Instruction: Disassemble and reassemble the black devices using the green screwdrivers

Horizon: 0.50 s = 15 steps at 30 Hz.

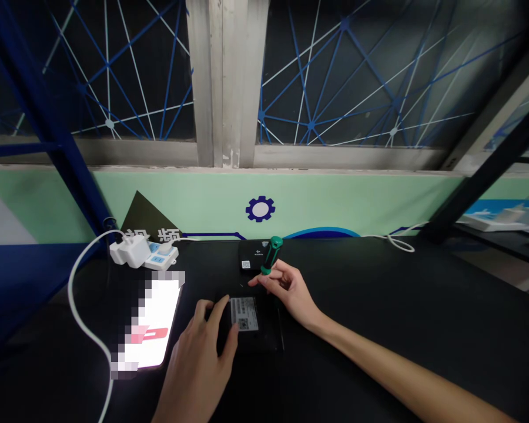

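A flat black device (264,335) with a white label lies on the dark table (401,329) in front of me. My left hand (200,352) rests on its left side, fingers spread and pressing it down. My right hand (288,288) grips a screwdriver (271,255) with a green and black handle, held upright, its tip pointing down at the device's far edge. A second small black box (249,257) sits just behind the screwdriver.
A lit phone screen (150,326) lies left of my left hand. A white power strip (158,257) with a white charger (130,249) and white cable (77,294) sits at the back left. Another white cable (399,241) lies at the back right. A green wall panel runs behind.
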Each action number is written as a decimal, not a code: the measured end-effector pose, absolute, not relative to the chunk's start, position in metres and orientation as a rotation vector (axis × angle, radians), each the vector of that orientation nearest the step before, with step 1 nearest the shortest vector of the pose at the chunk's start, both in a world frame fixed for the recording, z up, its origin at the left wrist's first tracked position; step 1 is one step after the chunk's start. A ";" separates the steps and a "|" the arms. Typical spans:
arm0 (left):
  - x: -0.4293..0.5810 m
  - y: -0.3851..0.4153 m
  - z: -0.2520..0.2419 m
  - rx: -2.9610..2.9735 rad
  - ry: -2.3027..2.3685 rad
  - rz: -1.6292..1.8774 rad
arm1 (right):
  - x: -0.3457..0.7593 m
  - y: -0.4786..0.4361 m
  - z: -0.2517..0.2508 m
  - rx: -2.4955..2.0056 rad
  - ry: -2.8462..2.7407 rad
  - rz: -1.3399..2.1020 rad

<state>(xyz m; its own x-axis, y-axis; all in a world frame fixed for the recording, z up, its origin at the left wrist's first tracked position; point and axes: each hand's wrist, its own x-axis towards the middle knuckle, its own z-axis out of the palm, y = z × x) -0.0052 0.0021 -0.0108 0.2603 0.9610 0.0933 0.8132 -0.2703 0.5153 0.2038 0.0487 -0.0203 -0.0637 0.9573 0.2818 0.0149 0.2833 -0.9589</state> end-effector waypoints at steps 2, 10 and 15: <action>-0.005 0.002 -0.011 2.173 1.616 0.574 | 0.204 0.049 -0.020 -0.975 -1.397 1.021; -0.006 0.002 -0.011 2.167 1.608 0.576 | 0.204 0.050 -0.021 -0.972 -1.390 0.989; -0.006 0.003 -0.011 2.169 1.602 0.568 | 0.205 0.051 -0.024 -0.999 -1.405 0.952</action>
